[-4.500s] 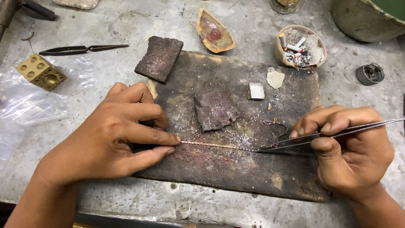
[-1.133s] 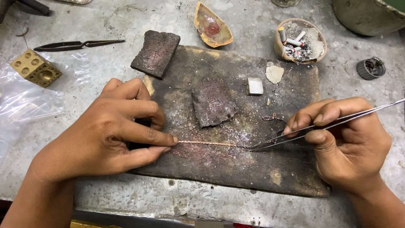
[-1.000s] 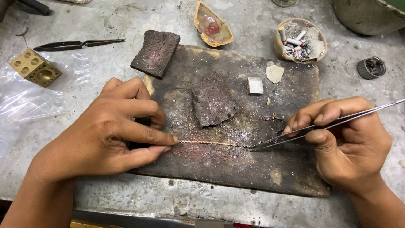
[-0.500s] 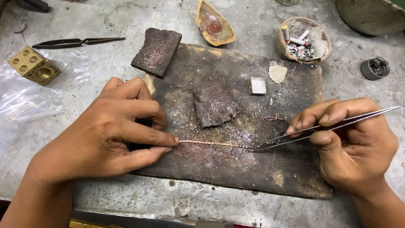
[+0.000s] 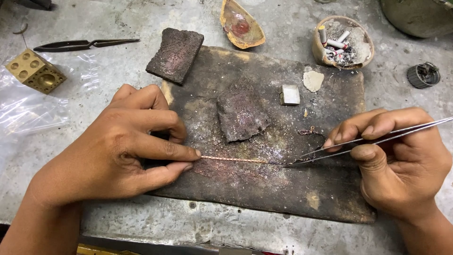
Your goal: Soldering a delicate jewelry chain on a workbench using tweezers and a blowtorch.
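A thin coppery chain (image 5: 236,159) lies stretched straight across a dark, scorched work board (image 5: 264,189). My left hand (image 5: 127,146) pinches the chain's left end between thumb and forefinger. My right hand (image 5: 401,160) holds long steel tweezers (image 5: 368,140), whose tips grip the chain's right end near the board's middle. The chain runs taut between the two.
On the board lie a charred block (image 5: 240,115), a small grey cube (image 5: 289,94) and a pale chip (image 5: 313,80). Around it: another charred block (image 5: 175,55), a brass dapping cube (image 5: 35,72) on clear plastic, black tweezers (image 5: 85,44), two small dishes (image 5: 343,42) (image 5: 241,24), a dark round part (image 5: 422,75).
Almost nothing has moved. Both hands keep their hold on the chain and tweezers; the view has shifted only slightly.
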